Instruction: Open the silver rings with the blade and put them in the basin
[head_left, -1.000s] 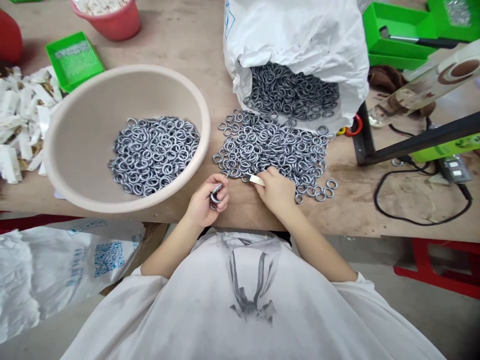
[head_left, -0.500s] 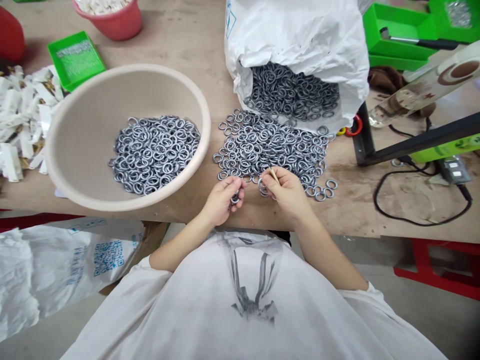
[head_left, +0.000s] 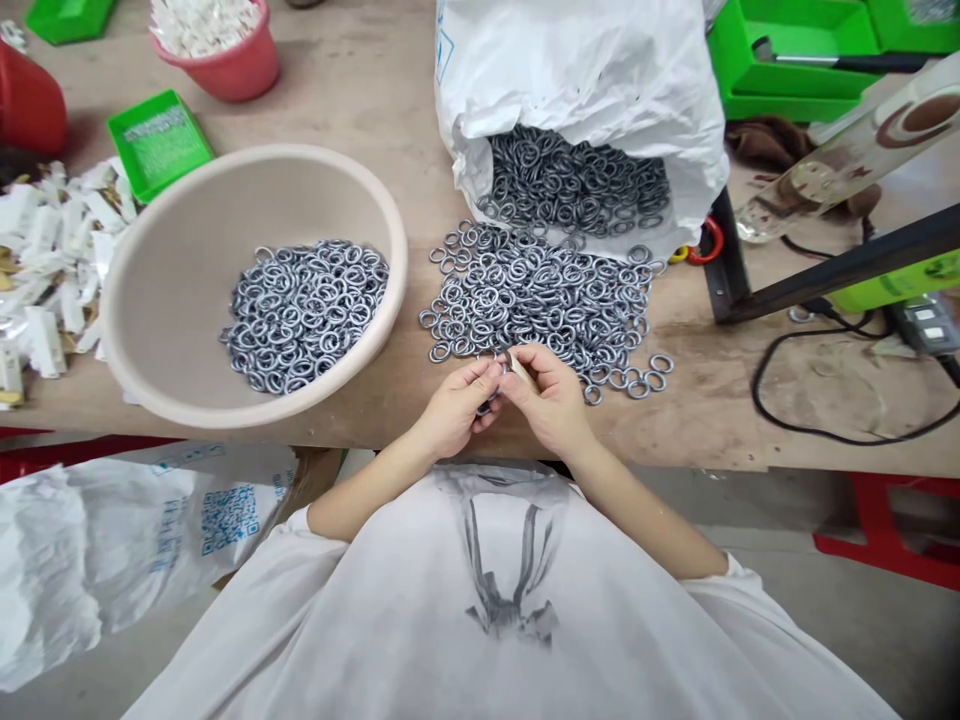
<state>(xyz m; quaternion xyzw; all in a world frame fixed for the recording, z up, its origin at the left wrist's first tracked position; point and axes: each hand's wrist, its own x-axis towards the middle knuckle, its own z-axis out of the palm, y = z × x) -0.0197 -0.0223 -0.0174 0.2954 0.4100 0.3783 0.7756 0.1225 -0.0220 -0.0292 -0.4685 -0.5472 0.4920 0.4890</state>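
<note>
My left hand (head_left: pixel 459 405) is closed around dark grey rings; a ring (head_left: pixel 486 407) shows between its curled fingers. My right hand (head_left: pixel 551 402) pinches a thin, pale strip-like tool (head_left: pixel 523 374), whose exact kind I cannot make out. Fingertips of both hands meet over the table's front part, and a ring partly hidden by them seems to be between them. Just beyond the hands lies a loose pile of grey rings (head_left: pixel 536 290). To the left, a big beige basin (head_left: pixel 161 290) holds many more such rings (head_left: pixel 311 315).
A white sack (head_left: pixel 585 70) spills rings at the back. Green trays (head_left: pixel 810 40), a black metal frame (head_left: pixel 840 265) and a black cable (head_left: pixel 757 400) are on the right. White plastic pieces (head_left: pixel 52 240), a small green tray (head_left: pixel 161 145) and a red bucket (head_left: pixel 232 70) are on the left.
My right hand has moved left from the pile's edge with the pale tool and now meets my left hand. The ring at its fingers has come along, it seems. The view has shifted slightly.
</note>
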